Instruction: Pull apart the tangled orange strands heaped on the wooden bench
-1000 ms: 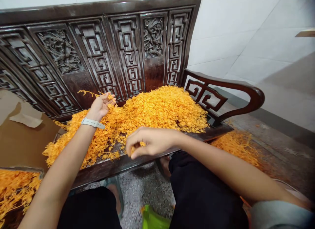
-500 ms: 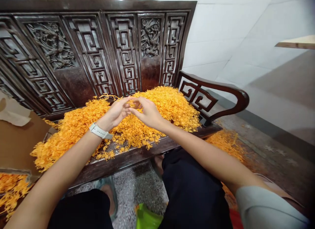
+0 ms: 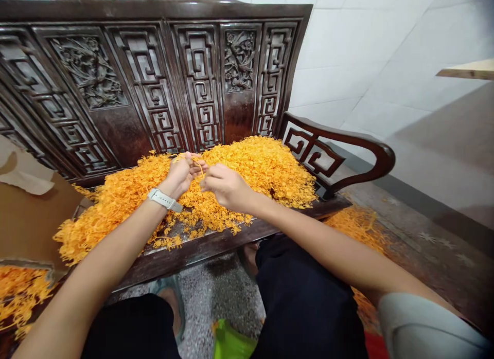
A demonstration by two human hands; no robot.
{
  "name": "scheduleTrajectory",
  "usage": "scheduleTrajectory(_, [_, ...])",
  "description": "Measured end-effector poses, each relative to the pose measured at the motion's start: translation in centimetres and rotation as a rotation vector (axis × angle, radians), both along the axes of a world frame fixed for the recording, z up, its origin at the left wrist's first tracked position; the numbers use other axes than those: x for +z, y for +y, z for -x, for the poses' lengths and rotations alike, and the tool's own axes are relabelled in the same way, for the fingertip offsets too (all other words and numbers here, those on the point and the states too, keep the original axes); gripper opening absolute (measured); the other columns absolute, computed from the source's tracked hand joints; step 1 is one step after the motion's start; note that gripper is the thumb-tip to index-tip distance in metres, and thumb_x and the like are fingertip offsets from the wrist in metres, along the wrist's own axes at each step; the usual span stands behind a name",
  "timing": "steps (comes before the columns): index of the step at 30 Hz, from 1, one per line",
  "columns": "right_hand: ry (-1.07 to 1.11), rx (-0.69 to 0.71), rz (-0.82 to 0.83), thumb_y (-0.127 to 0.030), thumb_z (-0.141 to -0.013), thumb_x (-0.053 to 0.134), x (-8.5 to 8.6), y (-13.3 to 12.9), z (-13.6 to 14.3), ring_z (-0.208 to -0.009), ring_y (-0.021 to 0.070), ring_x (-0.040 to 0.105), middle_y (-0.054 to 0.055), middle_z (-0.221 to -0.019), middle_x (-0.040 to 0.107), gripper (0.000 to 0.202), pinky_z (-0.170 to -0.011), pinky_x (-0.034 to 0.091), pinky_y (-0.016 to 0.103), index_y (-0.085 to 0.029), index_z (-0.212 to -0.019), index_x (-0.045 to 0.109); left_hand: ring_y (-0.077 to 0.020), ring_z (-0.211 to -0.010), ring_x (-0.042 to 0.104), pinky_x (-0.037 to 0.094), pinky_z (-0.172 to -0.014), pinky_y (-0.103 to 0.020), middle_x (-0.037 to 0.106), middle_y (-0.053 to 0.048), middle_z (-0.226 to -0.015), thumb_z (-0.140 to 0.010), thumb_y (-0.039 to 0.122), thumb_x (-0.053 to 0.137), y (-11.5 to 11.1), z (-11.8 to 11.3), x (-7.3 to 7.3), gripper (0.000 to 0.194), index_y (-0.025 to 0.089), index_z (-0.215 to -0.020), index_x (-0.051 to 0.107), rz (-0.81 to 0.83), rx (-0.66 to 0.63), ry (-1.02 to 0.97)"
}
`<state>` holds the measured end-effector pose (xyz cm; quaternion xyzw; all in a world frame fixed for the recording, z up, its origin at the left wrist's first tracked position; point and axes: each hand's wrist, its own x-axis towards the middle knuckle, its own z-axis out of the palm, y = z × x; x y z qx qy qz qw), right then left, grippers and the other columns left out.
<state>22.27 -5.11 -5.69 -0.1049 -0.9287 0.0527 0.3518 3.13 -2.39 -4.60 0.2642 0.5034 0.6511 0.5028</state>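
Observation:
A heap of orange plastic flower-like sprigs (image 3: 266, 168) is spread over the seat of a dark carved wooden bench. Above its middle, my left hand (image 3: 182, 175), with a pale watch strap (image 3: 165, 199) at the wrist, pinches a thin orange sprig (image 3: 199, 166). The sprig's stem arches across to my right hand (image 3: 227, 188), whose curled fingers close on its other end. Part of the sprig is hidden behind the fingers.
The bench armrest (image 3: 347, 138) curves out on the right. A cardboard box (image 3: 31, 220) stands at the left, with more orange pieces (image 3: 23, 297) below it. Orange strands (image 3: 358, 225) lie right of the bench. A bright green object (image 3: 231, 341) is on the floor between my legs.
My right hand has turned knuckles-up, moved slightly down, and curled its fingers. The orange stem now shows between both hands. The view has shifted a little.

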Motion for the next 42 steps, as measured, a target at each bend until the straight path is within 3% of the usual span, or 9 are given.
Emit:
scheduleTrajectory(3, [-0.164,0.195,-0.175,-0.007,-0.101,0.043,0.8,-3.5,0.6,-0.091,0.0205,0.051,0.008,-0.100,0.066,0.029,-0.081,0.045,0.035,-0.019,-0.103,0.070,-0.0115,-0.049,0.062,0.060,-0.064,-0.024,0.061,0.000,-0.058,-0.106,0.013,0.048,0.8,2.0,0.4,0.027,0.017,-0.082,0.060,0.044,0.157,-0.049])
scheduleTrajectory(6, [-0.226,0.268,-0.201,-0.007,-0.102,0.043,1.2,-4.5,0.5,-0.095,0.0201,0.054,0.009,-0.108,0.068,0.031,-0.084,0.048,0.034,-0.016,-0.119,0.068,-0.0140,-0.061,0.070,0.062,-0.070,-0.026,0.072,-0.005,-0.073,-0.111,0.021,0.040,1.2,4.6,1.0,0.030,0.017,-0.089,0.060,0.067,0.153,-0.090])
scheduleTrajectory(10, [-0.082,-0.098,0.064,-0.014,-0.104,0.046,0.0,0.1,-1.1,-0.114,0.0268,0.059,0.015,-0.124,0.065,0.039,-0.098,0.053,0.044,-0.018,-0.140,0.058,-0.0258,-0.090,0.078,0.064,-0.078,-0.038,0.078,-0.017,-0.101,-0.111,0.030,0.037,0.8,5.7,1.9,0.027,0.020,-0.100,0.059,-0.008,0.057,-0.105])
scheduleTrajectory(14, [0.049,-0.488,0.262,-0.034,-0.102,0.060,-1.0,3.7,-2.8,-0.133,0.0393,0.054,0.025,-0.144,0.051,0.058,-0.112,0.049,0.060,-0.015,-0.155,0.045,-0.0333,-0.106,0.076,0.064,-0.083,-0.045,0.075,-0.022,-0.117,-0.110,0.037,0.041,-0.1,3.6,2.5,0.022,0.022,-0.105,0.056,-0.052,-0.041,-0.138])
scheduleTrajectory(19, [0.001,-0.326,0.085,-0.048,-0.103,0.060,-0.4,1.7,-1.5,-0.124,0.0336,0.056,0.019,-0.134,0.058,0.057,-0.108,0.051,0.052,-0.019,-0.150,0.049,-0.0370,-0.109,0.073,0.063,-0.079,-0.044,0.069,-0.025,-0.123,-0.100,0.034,0.059,-1.2,0.2,3.0,0.018,0.019,-0.109,0.055,-0.043,-0.153,-0.214])
scheduleTrajectory(24, [-0.055,-0.375,-0.019,-0.024,-0.105,0.050,-0.6,1.6,-0.1,-0.116,0.0307,0.055,0.018,-0.128,0.061,0.028,-0.103,0.049,0.047,-0.017,-0.129,0.064,-0.0233,-0.090,0.074,0.059,-0.069,-0.028,0.073,-0.016,-0.101,-0.085,0.003,0.066,-2.2,-2.1,3.6,0.018,0.016,-0.097,0.061,-0.093,-0.261,-0.124])
scheduleTrajectory(33, [0.165,-0.278,0.471,-0.032,-0.104,0.057,-0.9,3.3,-0.3,-0.089,0.0205,0.054,0.004,-0.091,0.057,0.014,-0.083,0.044,0.036,-0.022,-0.096,0.061,-0.0128,-0.064,0.069,0.061,-0.067,-0.028,0.070,-0.003,-0.076,-0.099,0.010,0.065,-1.1,-1.6,1.4,0.008,0.014,-0.093,0.067,-0.144,-0.116,0.034])
scheduleTrajectory(37, [0.053,-0.122,0.662,-0.028,-0.102,0.056,-0.3,1.8,0.4,-0.078,0.0163,0.049,-0.001,-0.077,0.051,0.027,-0.077,0.039,0.033,-0.022,-0.077,0.048,-0.0087,-0.053,0.062,0.053,-0.057,-0.019,0.059,0.004,-0.061,-0.099,0.007,0.057,1.1,0.5,-0.1,0.017,0.017,-0.085,0.060,-0.043,0.103,-0.022])
scheduleTrajectory(42, [-0.234,0.144,0.526,-0.030,-0.108,0.047,1.5,-2.7,0.6,-0.066,0.0134,0.044,-0.002,-0.072,0.051,0.028,-0.069,0.034,0.033,-0.023,-0.082,0.044,-0.0074,-0.050,0.061,0.053,-0.055,-0.016,0.058,0.004,-0.059,-0.103,0.004,0.048,3.2,7.1,-0.3,0.028,0.019,-0.080,0.054,0.051,0.302,-0.119])
